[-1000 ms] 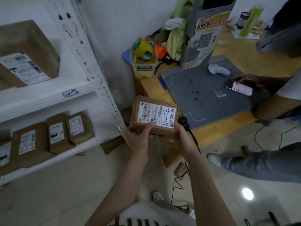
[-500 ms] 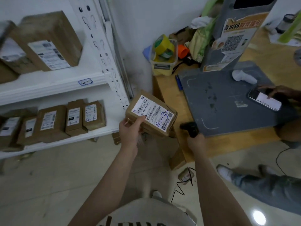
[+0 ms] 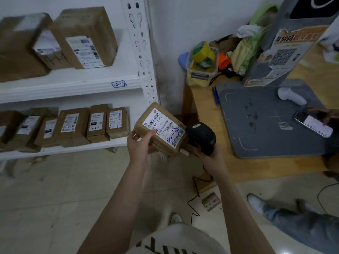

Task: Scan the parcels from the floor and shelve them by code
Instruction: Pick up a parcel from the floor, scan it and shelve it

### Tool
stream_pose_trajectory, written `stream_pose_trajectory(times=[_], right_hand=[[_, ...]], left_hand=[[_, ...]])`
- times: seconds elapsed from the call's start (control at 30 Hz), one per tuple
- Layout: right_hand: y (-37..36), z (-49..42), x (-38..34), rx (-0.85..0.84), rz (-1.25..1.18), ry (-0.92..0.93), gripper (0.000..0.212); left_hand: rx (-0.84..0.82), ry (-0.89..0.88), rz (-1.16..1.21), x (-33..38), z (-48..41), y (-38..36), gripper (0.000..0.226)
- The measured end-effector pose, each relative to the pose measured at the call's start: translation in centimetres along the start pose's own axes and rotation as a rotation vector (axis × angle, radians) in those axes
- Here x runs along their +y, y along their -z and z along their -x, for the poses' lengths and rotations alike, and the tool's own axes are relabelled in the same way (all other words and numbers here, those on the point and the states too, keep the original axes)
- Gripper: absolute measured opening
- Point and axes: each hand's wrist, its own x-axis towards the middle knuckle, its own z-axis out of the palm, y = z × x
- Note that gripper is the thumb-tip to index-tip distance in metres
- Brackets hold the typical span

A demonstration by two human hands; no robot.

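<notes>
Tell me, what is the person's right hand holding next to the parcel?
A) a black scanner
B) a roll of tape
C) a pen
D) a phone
A: the right hand grips a black scanner beside the parcel, which the left hand holds.

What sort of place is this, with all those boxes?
Most likely a small parcel pickup or sorting point. White shelving with a handwritten code tag holds labelled cardboard parcels; the left hand holds another parcel, the right hand a black barcode scanner, near a QR-code sign.
</notes>
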Motion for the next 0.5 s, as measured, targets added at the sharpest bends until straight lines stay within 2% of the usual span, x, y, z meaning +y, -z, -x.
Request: stream_pose_trajectory(times=[0.2,0.4,0.5], right_hand=[[-0.8,1.2,-1.3,-0.107,-0.013,0.069,0.018],[-2.5,2.0,-1.3,-0.134,0.045,0.08,0.022],[-3.0,2.1,-1.2,-0.102,0.081,0.077,0.021]], left_hand=[[-0.039,-0.038,-0.026,0.1,-0.5,1.8,0.071],[-0.118,-0.052,-0.036,0.5,0.0,2.1,0.075],[-0.154,-0.081,-0.057,1.2,0.6,1.7,0.064]])
